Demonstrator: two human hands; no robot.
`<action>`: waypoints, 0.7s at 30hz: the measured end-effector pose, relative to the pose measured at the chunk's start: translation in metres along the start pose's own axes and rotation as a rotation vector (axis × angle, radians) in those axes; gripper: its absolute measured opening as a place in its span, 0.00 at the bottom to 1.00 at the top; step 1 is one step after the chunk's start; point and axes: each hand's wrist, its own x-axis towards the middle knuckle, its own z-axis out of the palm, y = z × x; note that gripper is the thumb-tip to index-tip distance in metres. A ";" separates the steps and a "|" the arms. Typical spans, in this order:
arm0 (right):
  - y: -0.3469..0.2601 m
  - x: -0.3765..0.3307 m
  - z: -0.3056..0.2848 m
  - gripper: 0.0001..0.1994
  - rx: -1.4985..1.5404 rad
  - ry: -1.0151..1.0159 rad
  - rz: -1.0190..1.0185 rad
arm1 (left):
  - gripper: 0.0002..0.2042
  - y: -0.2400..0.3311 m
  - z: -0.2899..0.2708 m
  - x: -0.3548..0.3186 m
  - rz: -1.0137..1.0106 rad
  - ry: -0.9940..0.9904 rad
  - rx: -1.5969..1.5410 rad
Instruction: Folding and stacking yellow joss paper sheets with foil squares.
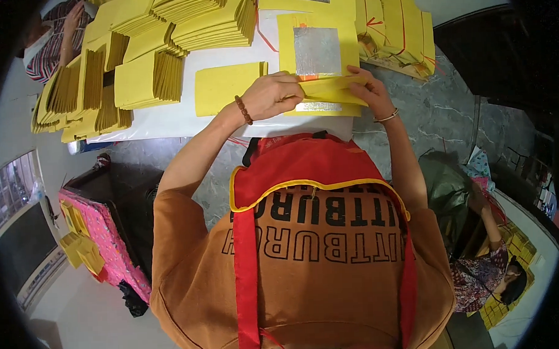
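A yellow paper sheet bends up in a curled fold at the near edge of the white table. My left hand, wearing a beaded bracelet, has its fingers curled around the left end of that fold. At the right end, my right hand pinches the same sheet between thumb and fingers. Behind the fold lies a silver foil square on yellow paper. A strip of foil also shows in front of it. Just left of my left hand rests a folded yellow paper stack.
Stacks of folded yellow paper cover the table's left and far side. Bundles tied with red string stand at the right. A person in a striped top is at far left; another person works at lower right, beside yellow paper.
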 end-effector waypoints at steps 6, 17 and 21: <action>-0.011 -0.003 -0.002 0.22 -0.033 -0.129 -0.147 | 0.06 0.009 -0.004 -0.001 -0.273 0.074 -0.135; -0.012 -0.002 0.008 0.24 -0.248 -0.048 -0.136 | 0.09 -0.001 -0.003 -0.004 -0.384 0.060 -0.333; -0.012 -0.002 0.009 0.23 -0.255 -0.025 -0.120 | 0.09 0.000 -0.004 -0.004 -0.417 0.050 -0.350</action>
